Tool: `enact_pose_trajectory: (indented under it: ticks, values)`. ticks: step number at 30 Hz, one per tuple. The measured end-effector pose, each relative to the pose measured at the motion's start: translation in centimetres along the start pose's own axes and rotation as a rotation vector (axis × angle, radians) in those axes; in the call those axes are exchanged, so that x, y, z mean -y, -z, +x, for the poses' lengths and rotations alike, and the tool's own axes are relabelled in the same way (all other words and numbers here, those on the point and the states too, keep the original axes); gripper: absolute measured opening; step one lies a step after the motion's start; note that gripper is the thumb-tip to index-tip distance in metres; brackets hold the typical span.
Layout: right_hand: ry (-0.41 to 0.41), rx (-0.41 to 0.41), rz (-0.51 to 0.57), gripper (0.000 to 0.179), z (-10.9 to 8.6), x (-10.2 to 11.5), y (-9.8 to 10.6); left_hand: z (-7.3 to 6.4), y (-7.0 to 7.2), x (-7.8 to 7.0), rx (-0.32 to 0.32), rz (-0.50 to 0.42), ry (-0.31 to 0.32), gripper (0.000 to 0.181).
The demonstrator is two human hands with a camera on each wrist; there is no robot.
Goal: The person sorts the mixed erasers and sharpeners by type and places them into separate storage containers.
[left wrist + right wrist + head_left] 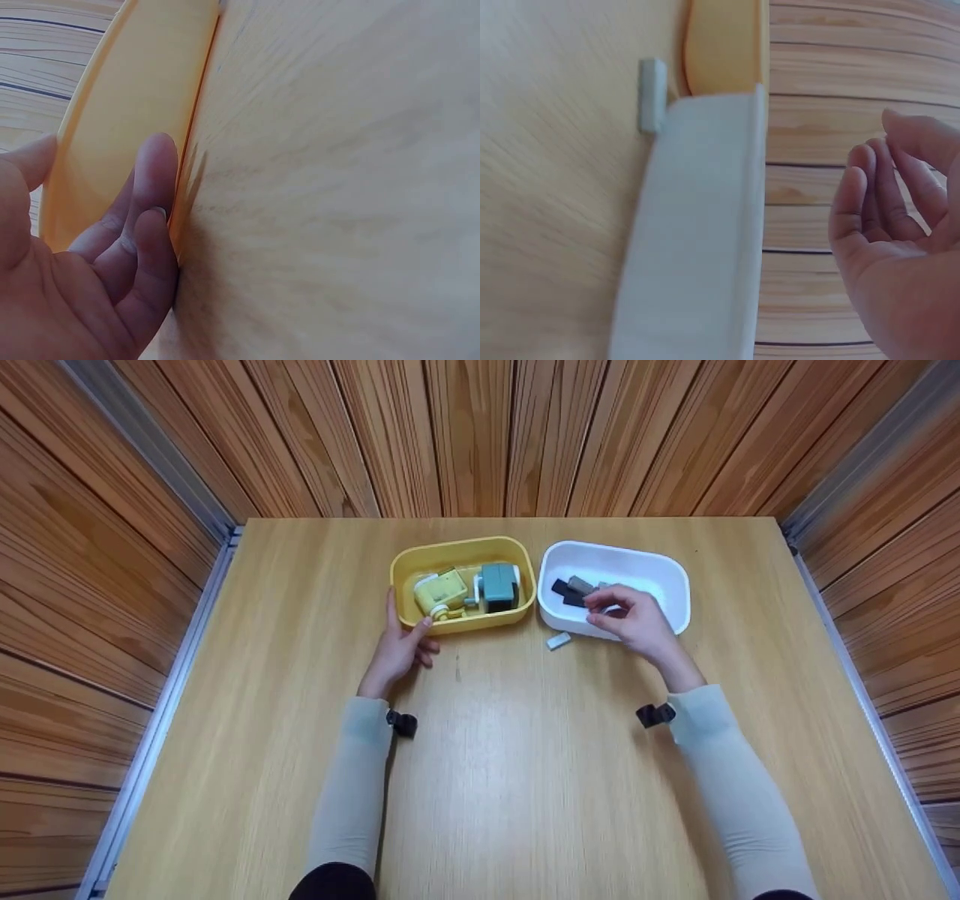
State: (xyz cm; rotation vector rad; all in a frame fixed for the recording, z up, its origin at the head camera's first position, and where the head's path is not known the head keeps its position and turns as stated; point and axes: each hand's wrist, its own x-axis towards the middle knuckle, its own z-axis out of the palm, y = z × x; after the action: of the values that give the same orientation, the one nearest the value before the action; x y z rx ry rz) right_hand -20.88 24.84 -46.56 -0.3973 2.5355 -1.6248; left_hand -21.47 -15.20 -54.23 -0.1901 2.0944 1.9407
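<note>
My left hand (401,652) grips the near left corner of a yellow bin (480,624), thumb at its rim and other fingers against its outer wall. In the bin lie a boxy pale yellow-green thing (444,589) with white and yellow parts, and a boxy teal thing (498,583) with white and black parts. My right hand (637,622) is over the near side of a white bin (670,585), its fingers loosely bent and a gap between thumb and fingertips. Several small black and grey blocks (574,598) lie in that bin, partly hidden by the hand.
A small light grey block (559,641) lies on the wooden table (510,765), right in front of the white bin's near left corner. The two bins stand side by side near the table's back edge. Wood-plank walls (465,435) enclose the back and sides.
</note>
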Motion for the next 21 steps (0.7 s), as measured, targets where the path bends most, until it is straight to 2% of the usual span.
enact_pose_trajectory:
  ticks: [5, 9, 14, 21]
  values:
    - [0.008, 0.011, 0.011, 0.029, -1.0, -0.7, -1.4, 0.1, 0.1, -0.1, 0.023, -0.008, 0.031, 0.090]
    - [-0.016, 0.038, 0.022, 0.027, -1.7, -1.6, -2.6, 0.1, 0.1, 0.0, 0.025, -0.013, 0.036, 0.090]
    - [-0.064, 0.054, -0.013, 0.028, -2.3, -3.1, -3.7, -0.1, 0.1, 0.1, 0.008, 0.003, 0.016, 0.089]
    - [-0.088, 0.082, -0.059, 0.040, -2.6, -4.4, -4.4, 0.0, 0.1, 0.3, -0.004, 0.010, -0.003, 0.088]
